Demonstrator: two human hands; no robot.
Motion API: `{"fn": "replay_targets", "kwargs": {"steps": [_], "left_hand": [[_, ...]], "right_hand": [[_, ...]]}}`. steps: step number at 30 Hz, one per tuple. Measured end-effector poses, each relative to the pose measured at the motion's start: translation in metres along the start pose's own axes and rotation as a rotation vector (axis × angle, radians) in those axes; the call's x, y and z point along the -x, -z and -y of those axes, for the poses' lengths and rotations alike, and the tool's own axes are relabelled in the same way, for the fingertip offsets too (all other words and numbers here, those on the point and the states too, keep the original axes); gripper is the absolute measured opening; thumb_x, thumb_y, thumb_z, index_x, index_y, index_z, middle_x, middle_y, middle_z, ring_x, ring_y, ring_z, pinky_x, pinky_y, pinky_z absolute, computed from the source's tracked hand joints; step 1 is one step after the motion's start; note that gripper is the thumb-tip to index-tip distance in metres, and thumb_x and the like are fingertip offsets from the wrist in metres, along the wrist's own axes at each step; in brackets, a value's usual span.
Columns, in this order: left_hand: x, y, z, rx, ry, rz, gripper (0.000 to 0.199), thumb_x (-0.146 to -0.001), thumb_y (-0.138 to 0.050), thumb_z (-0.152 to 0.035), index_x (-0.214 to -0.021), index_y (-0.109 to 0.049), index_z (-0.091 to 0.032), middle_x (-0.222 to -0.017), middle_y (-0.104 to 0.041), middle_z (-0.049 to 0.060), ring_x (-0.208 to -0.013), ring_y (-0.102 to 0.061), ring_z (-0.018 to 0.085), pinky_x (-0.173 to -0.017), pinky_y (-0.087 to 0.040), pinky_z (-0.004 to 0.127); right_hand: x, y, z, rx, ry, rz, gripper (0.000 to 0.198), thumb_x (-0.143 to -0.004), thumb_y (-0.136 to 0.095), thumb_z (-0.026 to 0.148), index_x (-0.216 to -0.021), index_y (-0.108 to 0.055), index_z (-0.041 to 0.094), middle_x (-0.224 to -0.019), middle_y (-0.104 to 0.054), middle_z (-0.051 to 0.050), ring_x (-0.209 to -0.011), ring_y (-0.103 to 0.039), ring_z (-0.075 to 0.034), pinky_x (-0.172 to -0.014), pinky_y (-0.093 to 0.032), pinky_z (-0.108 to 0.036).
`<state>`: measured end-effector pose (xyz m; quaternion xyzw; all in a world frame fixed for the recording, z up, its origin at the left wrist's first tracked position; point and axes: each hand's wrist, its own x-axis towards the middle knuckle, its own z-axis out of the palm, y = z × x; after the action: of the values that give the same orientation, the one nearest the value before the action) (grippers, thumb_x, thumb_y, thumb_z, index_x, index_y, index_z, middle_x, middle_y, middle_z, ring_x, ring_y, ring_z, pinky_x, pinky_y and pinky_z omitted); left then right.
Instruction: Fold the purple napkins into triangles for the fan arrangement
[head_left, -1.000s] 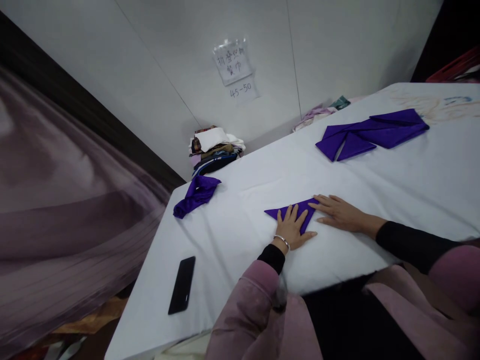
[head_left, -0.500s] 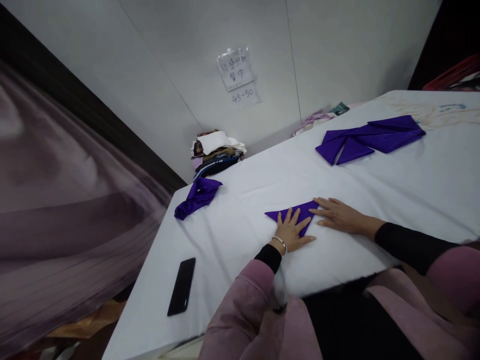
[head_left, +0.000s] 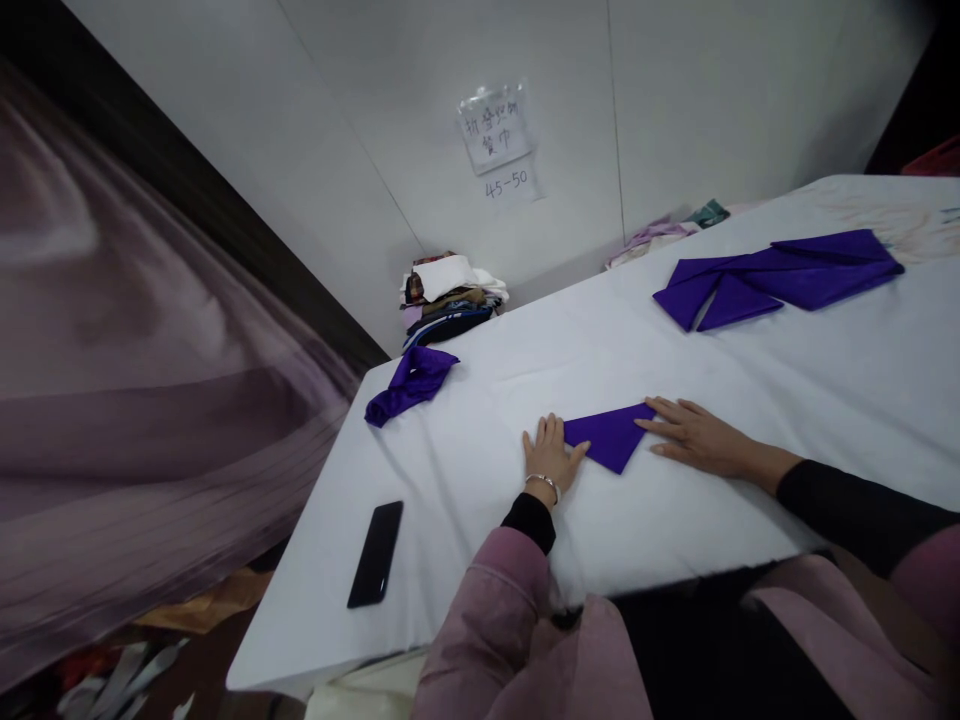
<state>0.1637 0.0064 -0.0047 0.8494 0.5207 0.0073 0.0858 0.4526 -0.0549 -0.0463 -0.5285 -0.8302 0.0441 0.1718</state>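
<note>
A purple cloth napkin (head_left: 613, 436), folded into a flat triangle, lies on the white-covered table (head_left: 480, 480) between my hands. My left hand (head_left: 551, 455) covers its left corner, fingers stretched out and palm down. On the opposite corner rest the fingertips of my right hand (head_left: 697, 437), which lies flat with its fingers apart. The napkin's left tip is hidden under my left hand. Its lower point and upper edge show.
A black phone (head_left: 376, 554) lies at the table's left. Crumpled purple cloth (head_left: 412, 385) sits near the far left edge, larger folded purple cloth (head_left: 780, 280) at the far right. Behind are stacked fabrics (head_left: 454, 300), a wall with a paper sign (head_left: 495, 130), and a draped curtain (head_left: 150, 400).
My left hand has slid leftward from the middle of the napkin to its left corner, uncovering the centre. My right hand stays at the right corner. The view has shifted slightly.
</note>
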Motion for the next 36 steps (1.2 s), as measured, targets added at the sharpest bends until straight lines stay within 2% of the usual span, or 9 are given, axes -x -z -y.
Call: {"fn": "replay_targets", "kwargs": {"steps": [8, 11, 13, 16, 20, 23, 29, 36], "left_hand": [[-0.006, 0.002, 0.007, 0.071, 0.172, 0.004, 0.077, -0.086, -0.018, -0.068, -0.145, -0.023, -0.019, -0.154, -0.016, 0.006, -0.142, -0.009, 0.022, -0.113, -0.005, 0.052], [-0.009, 0.003, 0.019, 0.132, 0.262, -0.067, 0.068, -0.088, -0.025, -0.062, -0.14, -0.033, -0.019, -0.152, -0.023, 0.01, -0.141, -0.013, 0.025, -0.112, -0.008, 0.054], [-0.011, 0.005, 0.029, 0.221, 0.288, -0.154, 0.057, -0.091, -0.032, -0.052, -0.134, -0.043, -0.016, -0.148, -0.032, 0.013, -0.139, -0.021, 0.027, -0.111, -0.013, 0.054], [-0.015, 0.009, 0.039, 0.36, 0.261, -0.255, 0.041, -0.092, -0.038, -0.035, -0.122, -0.056, -0.015, -0.136, -0.05, 0.013, -0.13, -0.038, 0.025, -0.11, -0.025, 0.047], [-0.025, 0.012, 0.04, 0.456, 0.216, -0.265, 0.033, -0.092, -0.041, -0.028, -0.113, -0.064, -0.019, -0.119, -0.064, 0.007, -0.112, -0.056, 0.019, -0.101, -0.041, 0.036], [-0.033, 0.01, 0.038, 0.533, 0.174, -0.24, 0.03, -0.088, -0.046, -0.021, -0.112, -0.065, -0.021, -0.111, -0.068, 0.004, -0.102, -0.061, 0.017, -0.096, -0.046, 0.032], [-0.043, 0.003, 0.048, 0.635, 0.111, -0.199, 0.047, -0.078, -0.042, 0.001, -0.113, -0.064, -0.02, -0.105, -0.07, 0.001, -0.098, -0.062, 0.012, -0.094, -0.047, 0.027], [-0.047, 0.002, 0.052, 0.636, 0.084, -0.194, 0.047, -0.076, -0.043, 0.002, -0.11, -0.066, -0.021, -0.099, -0.07, 0.001, -0.091, -0.063, 0.013, -0.088, -0.05, 0.028]], "right_hand": [[0.0, 0.0, -0.001, -0.005, -0.024, 0.015, 0.052, -0.09, -0.042, 0.052, -0.14, -0.035, 0.04, -0.152, -0.024, -0.003, -0.136, -0.025, -0.031, -0.105, -0.026, -0.055], [0.0, -0.001, -0.001, -0.008, -0.012, 0.015, 0.053, -0.09, -0.041, 0.052, -0.14, -0.034, 0.04, -0.152, -0.024, -0.003, -0.136, -0.024, -0.03, -0.106, -0.026, -0.055], [0.0, -0.002, -0.002, -0.006, -0.003, 0.015, 0.053, -0.09, -0.041, 0.052, -0.141, -0.034, 0.039, -0.152, -0.025, -0.003, -0.136, -0.024, -0.03, -0.105, -0.026, -0.055], [0.0, -0.002, -0.003, 0.002, 0.0, 0.016, 0.052, -0.09, -0.04, 0.054, -0.14, -0.035, 0.039, -0.151, -0.026, -0.004, -0.136, -0.024, -0.03, -0.105, -0.026, -0.056], [0.0, -0.003, -0.004, -0.001, -0.014, 0.03, 0.053, -0.089, -0.04, 0.055, -0.139, -0.037, 0.039, -0.151, -0.026, -0.003, -0.136, -0.025, -0.031, -0.106, -0.026, -0.056], [0.0, -0.005, -0.005, -0.003, -0.014, 0.019, 0.053, -0.089, -0.039, 0.056, -0.139, -0.038, 0.038, -0.152, -0.025, -0.003, -0.135, -0.026, -0.031, -0.106, -0.026, -0.055], [0.001, -0.007, -0.005, 0.006, -0.021, 0.01, 0.052, -0.089, -0.041, 0.054, -0.139, -0.038, 0.038, -0.152, -0.024, -0.004, -0.135, -0.026, -0.03, -0.106, -0.025, -0.056], [0.001, -0.003, -0.002, 0.01, -0.029, 0.027, 0.053, -0.089, -0.039, 0.055, -0.14, -0.037, 0.037, -0.152, -0.023, -0.005, -0.135, -0.026, -0.031, -0.107, -0.024, -0.056]]}}
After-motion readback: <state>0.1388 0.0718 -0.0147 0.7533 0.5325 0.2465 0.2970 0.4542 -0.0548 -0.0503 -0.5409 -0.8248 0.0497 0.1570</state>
